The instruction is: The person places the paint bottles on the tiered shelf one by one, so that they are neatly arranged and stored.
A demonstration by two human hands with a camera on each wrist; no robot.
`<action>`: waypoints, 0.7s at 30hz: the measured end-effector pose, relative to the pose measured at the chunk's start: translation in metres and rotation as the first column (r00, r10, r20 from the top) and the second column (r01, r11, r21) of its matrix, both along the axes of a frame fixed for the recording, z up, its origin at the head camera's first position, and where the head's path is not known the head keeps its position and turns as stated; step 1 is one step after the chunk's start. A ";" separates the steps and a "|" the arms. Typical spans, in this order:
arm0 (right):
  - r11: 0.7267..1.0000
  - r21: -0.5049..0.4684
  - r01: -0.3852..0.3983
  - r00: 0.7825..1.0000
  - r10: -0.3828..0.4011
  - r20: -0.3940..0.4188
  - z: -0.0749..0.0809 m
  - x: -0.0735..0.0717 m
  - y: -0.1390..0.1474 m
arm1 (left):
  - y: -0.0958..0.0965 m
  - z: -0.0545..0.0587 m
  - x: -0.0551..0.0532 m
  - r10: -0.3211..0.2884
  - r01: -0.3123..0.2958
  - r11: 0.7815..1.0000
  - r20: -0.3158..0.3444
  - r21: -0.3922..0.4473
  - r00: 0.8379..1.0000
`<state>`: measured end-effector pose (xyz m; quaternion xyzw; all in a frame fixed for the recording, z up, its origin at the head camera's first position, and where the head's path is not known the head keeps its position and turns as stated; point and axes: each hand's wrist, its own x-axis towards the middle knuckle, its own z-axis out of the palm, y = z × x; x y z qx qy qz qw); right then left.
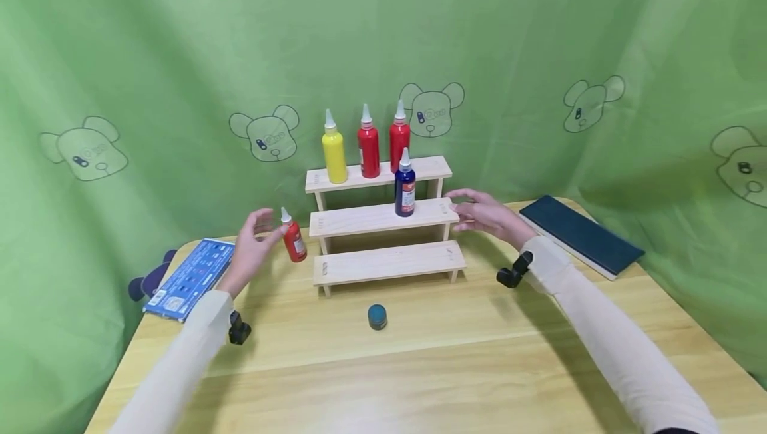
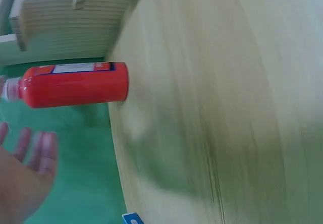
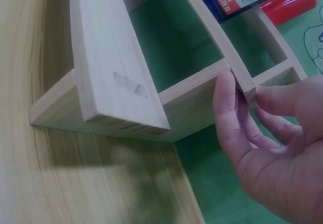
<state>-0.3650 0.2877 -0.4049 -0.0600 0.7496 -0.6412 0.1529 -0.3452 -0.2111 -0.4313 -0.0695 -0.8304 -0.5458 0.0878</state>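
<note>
A red squeeze bottle (image 1: 295, 239) with a pointed white nozzle stands on the table, left of a three-step wooden rack (image 1: 389, 262). My left hand (image 1: 256, 242) is just left of it; in the left wrist view the fingers (image 2: 46, 153) are extended and apart from the bottle. At the other end, my right hand (image 3: 277, 138) pinches the end of the middle shelf between thumb and fingers. A dark blue bottle (image 1: 405, 188) stands on that shelf. The top shelf carries a yellow bottle (image 1: 334, 156) and two red bottles (image 1: 369, 151).
A small jar with a dark teal lid (image 1: 377, 316) sits in front of the rack. Flat blue packaging (image 1: 190, 279) lies at the left edge, over a purple object (image 1: 152, 277). A dark green book (image 1: 581, 235) lies at the right. Green curtain (image 1: 509, 34) hangs behind the table.
</note>
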 end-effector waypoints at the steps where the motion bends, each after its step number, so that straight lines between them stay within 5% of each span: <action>1: 1.000 0.003 0.004 1.000 -0.004 0.001 0.001 0.000 0.000 | 0.002 -0.003 -0.002 -0.017 0.017 1.000 0.025 -0.015 1.000; 5: 1.000 0.001 0.010 1.000 -0.010 0.010 0.002 0.001 0.002 | 0.012 -0.011 -0.008 -0.047 0.050 0.998 0.080 -0.040 0.996; 21: 0.999 -0.052 -0.004 1.000 0.005 0.020 0.001 0.001 -0.002 | 0.025 -0.018 -0.009 -0.021 0.019 0.999 0.042 0.040 0.999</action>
